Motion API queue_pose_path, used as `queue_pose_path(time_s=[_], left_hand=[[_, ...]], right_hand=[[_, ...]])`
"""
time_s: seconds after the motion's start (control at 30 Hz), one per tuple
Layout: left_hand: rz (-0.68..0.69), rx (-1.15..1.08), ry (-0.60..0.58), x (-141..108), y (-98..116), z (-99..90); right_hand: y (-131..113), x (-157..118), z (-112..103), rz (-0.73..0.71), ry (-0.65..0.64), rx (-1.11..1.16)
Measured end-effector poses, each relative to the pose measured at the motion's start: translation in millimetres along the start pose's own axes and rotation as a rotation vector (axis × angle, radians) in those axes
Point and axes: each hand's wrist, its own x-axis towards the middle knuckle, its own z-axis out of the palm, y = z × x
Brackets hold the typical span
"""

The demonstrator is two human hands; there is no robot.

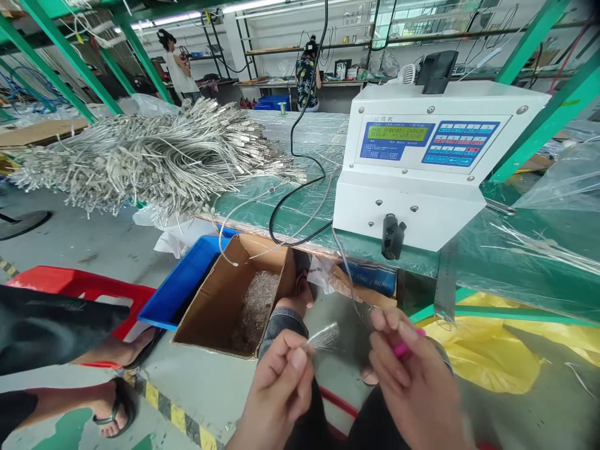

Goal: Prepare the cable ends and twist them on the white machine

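Observation:
My left hand pinches a cable end between thumb and fingers. Fine silvery strands fan out from that end toward the right. My right hand is closed, a little to the right and apart from the strands. Against its palm lies a slim bright pink object, mostly hidden by the fingers, so its kind does not show. Ahead of both hands stands a white machine with a lit display, a keypad and a black nozzle-like head on its front.
A large heap of grey-white cables lies left on the green bench. Below are a cardboard box with clear scraps inside, a blue bin, a red stool and yellow plastic sheeting. Someone's legs are at left.

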Motion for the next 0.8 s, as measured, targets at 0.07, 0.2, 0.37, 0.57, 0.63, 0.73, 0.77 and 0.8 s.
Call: queue_pose_path(time_s=[0.07, 0.2, 0.37, 0.57, 0.63, 0.73, 0.77, 0.8], left_hand=[[-0.011, 0.007, 0.01, -1, 3, -0.4], [-0.023, 0.055, -0.033, 0, 0, -1.5], [-0.012, 0.087, -0.066, -1, -2, -3.0], [0.016, -0.02, -0.081, -1, -4, -1.0], [0.011, -0.078, -0.086, 0, -4, 0.5], [-0.005, -0.192, -0.082, 1, -4, 4.4], [-0.011, -0.225, -0.08, 1, -4, 6.2], [-0.013, -0.251, -0.077, 1, -3, 8.3]], right_hand=[[0, 0, 0, -0.031, -0.002, -0.248], [2, 3, 12, -0.083, -0.139, -0.615], [1, 10, 22, -0.129, -0.236, -0.758], [8, 10, 18, 0.008, -0.023, -0.705], [9, 9, 17, 0.011, -0.067, -0.66], [9, 9, 16, -0.003, -0.184, -0.643], [10, 9, 16, -0.004, -0.202, -0.652], [10, 9, 16, -0.004, -0.201, -0.672]])
